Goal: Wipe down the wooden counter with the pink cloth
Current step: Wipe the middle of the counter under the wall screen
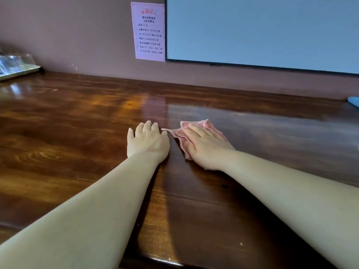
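Right now, from the head camera, both bare forearms reach forward over a dark, glossy wooden table [77,133], whose near edge shows at the bottom of the view. The right hand [206,144] lies palm down on the pink cloth [202,126], fingers straight and close together, pressing it flat against the wood rather than pinching it. The cloth is bunched and folded under the palm; its edges stick out past the fingertips toward the far edge and on the left side of the hand, with a thin corner pointing at the other hand. It sits roughly midway along the table's width, closer to the far edge than to the near one.

The left hand [147,140] rests just beside it on the bare wood, palm down, fingers slightly spread and curled at the tips, holding nothing. Its little finger is close to the cloth's pointed corner; whether they touch is hard to tell.

Along the far edge runs a brownish wall. A pink printed notice [148,32] hangs on it, and right beside that is a large pale panel with a dark frame [262,30]. At the far left corner of the table sits a clear, shiny object [15,65], too blurred to identify. At the far right edge a bit of something blue [353,101] shows, mostly cut off by the frame
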Tool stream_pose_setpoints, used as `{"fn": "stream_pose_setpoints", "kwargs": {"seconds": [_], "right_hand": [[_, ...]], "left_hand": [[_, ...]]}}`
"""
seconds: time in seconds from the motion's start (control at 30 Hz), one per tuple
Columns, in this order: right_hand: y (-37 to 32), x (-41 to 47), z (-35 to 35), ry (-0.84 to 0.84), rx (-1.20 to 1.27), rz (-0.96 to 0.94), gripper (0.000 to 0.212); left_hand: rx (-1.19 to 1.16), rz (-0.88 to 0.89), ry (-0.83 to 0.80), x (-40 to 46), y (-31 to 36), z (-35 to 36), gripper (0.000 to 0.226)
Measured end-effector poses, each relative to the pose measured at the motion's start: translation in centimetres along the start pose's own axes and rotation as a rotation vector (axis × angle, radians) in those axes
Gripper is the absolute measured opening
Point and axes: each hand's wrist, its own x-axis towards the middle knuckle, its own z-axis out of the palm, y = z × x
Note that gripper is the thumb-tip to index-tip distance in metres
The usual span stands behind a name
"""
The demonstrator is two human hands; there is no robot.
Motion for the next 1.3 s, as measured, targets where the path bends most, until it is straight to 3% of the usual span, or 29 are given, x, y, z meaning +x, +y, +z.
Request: {"fn": "stream_pose_setpoints", "kwargs": {"seconds": [0.2,0.37,0.43,0.6,0.73,0.83,1.03,1.17,1.3], "right_hand": [[-1.1,2.2,-0.8,-0.006,-0.016,0.086,0.052],[-2.1,-0.6,0.0,0.003,0.030,-0.067,0.048],[-2.1,-1.3,0.2,0.001,0.020,-0.093,0.048],[-3.6,1.6,-0.9,-0.007,0.023,0.054,0.045],[-3.9,0.0,-0.4,-0.002,0.052,-0.043,0.040],[-3.6,-1.1,0.2,0.027,0.053,-0.144,0.042],[-4.8,1.6,-0.8,-0.001,0.017,0.005,0.047],[-5.2,-0.6,0.4,-0.009,0.046,-0.123,0.039],[-5.1,-0.2,0.4,-0.027,0.028,-0.143,0.049]], "left_hand": [[-0.075,0.012,0.037,0.2,0.1,-0.4,0.056],[-0.506,-0.018,0.123,0.4,-0.9,-2.1,0.052],[-0.567,-0.043,0.124,0.2,-1.5,-2.9,0.048],[-0.313,0.035,0.124,-0.8,-4.0,-3.7,0.042],[-0.099,-0.029,0.153,-1.6,-6.5,-3.7,0.048],[-0.105,-0.079,0.097,-1.7,-7.4,-3.1,0.052],[-0.062,-0.078,0.085,-1.7,-7.2,-2.8,0.052],[-0.036,-0.071,0.077,-1.6,-7.4,-2.3,0.053],[-0.030,-0.080,0.079,-1.4,-7.5,-2.1,0.053]]}}
